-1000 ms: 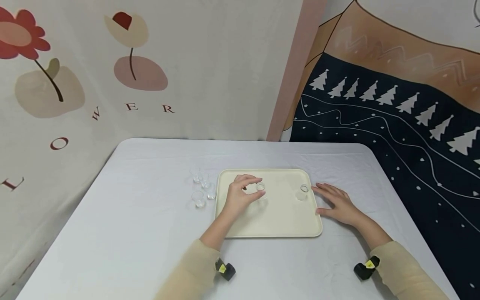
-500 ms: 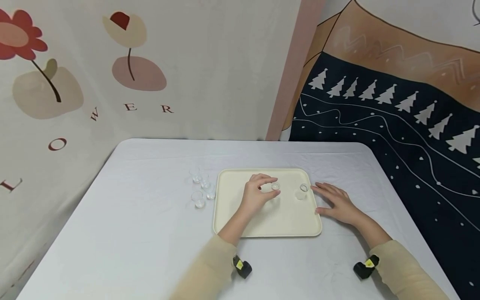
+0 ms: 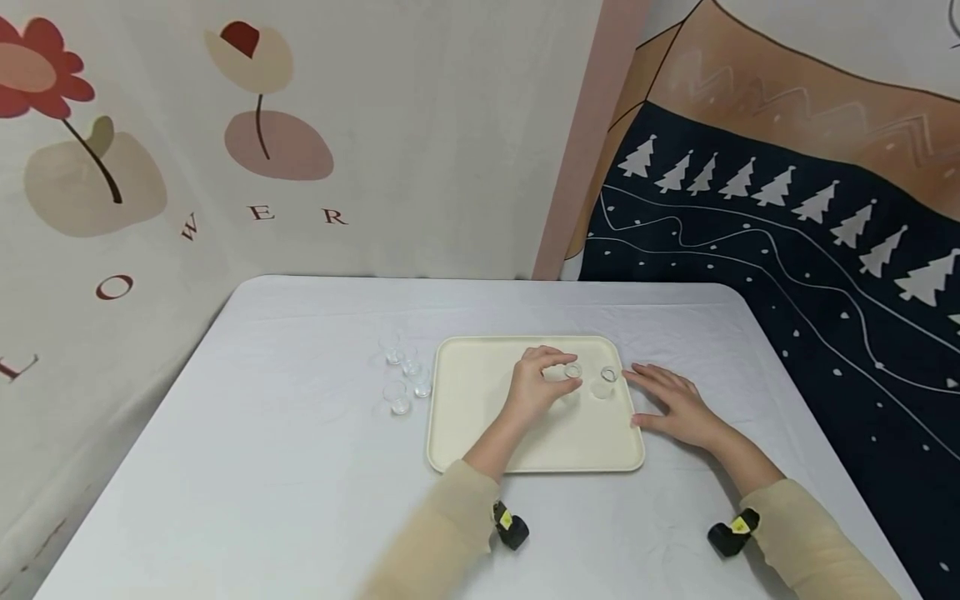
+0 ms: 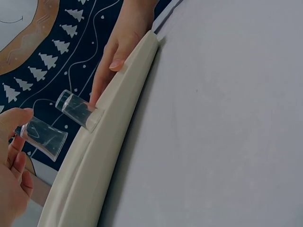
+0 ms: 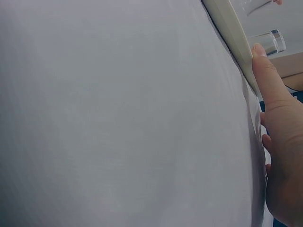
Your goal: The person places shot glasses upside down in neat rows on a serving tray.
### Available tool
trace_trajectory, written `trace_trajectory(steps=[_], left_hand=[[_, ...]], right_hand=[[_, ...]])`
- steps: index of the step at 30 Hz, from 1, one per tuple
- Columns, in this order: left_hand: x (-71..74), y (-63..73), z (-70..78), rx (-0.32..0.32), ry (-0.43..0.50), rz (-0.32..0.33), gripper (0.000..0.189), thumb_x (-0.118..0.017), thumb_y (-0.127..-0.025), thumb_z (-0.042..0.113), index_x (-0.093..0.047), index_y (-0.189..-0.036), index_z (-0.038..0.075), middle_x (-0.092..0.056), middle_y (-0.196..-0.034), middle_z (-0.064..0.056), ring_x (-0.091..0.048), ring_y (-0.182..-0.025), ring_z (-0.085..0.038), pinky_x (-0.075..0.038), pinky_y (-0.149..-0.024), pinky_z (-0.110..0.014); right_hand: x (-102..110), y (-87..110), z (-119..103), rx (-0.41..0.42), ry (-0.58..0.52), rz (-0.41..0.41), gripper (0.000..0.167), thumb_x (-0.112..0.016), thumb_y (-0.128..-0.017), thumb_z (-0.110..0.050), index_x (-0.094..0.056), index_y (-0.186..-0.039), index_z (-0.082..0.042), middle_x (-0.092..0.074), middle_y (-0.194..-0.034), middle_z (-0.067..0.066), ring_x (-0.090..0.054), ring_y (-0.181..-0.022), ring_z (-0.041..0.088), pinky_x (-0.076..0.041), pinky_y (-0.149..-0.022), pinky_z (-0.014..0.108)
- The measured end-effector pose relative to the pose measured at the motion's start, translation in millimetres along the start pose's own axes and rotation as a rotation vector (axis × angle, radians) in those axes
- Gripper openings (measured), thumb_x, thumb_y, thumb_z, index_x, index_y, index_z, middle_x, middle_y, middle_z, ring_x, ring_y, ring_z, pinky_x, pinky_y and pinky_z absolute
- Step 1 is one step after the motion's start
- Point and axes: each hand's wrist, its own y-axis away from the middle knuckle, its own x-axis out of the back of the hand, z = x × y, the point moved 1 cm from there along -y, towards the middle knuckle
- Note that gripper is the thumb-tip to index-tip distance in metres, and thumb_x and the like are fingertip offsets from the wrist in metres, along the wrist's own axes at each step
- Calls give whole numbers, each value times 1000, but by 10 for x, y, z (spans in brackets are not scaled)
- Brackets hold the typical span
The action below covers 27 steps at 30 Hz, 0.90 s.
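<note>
At the far left, a pale hanging printed with flowers and the letters W, E and R drops behind the white-covered surface. Taking the cream tray as the clock face in the head view, four small clear glasses stand upright and close together outside its rim, between 9 and 10 o'clock. The left hand comes in over the tray's near edge from about 7 o'clock, its beige sleeve ending at a black wrist device. Its thumb and fingers pinch a clear glass by the base, mouth downward, near 2 o'clock; whether that mouth touches the tray is hard to judge. Just to the right, between 2 and 3 o'clock, an inverted glass stands on the tray near the rim. The right hand lies at 3 o'clock, thumb and fingers spread wide, holding no glass, with its thumb against the tray's rim. Behind it, toward 2 o'clock, hangs a dark blue cloth with white trees.
</note>
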Motion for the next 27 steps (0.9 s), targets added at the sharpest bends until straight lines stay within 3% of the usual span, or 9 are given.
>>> trace_trajectory(steps=[4,16,20,27], left_hand=[[-55,-12,-27,11,-15,-8,32,-82,-75,8,-74,-105,7,-65,-104,1,-51,-104,-14,-42,-91,-28],[-123,-57,-109,43,-38,-21,31,-82,-75,8,-73,-105,7,-65,-103,1,-52,-102,-15,-44,-88,-28],[-138,-59,-136,76,-23,-25,31,-82,-75,9,-74,-105,8,-65,-103,1,-51,-102,-14,-44,-88,-26],[-142,-61,-141,68,1,-22,31,-82,-75,7,-74,-104,8,-66,-102,2,-52,-100,-14,-45,-86,-26]], right_hand=[[2,-3,5,5,0,-2,75,-72,-82,-45,-42,-145,-17,-32,-150,18,-20,-137,43,-10,-103,66],[-5,-17,24,8,5,0,76,-72,-82,-46,-42,-145,-17,-32,-150,18,-20,-137,42,-10,-103,66],[-3,-18,24,8,7,-1,76,-72,-82,-46,-42,-145,-18,-32,-150,18,-20,-137,42,-10,-103,66],[2,-11,25,10,5,-1,76,-72,-82,-45,-42,-145,-17,-32,-150,18,-21,-137,42,-10,-103,66]])
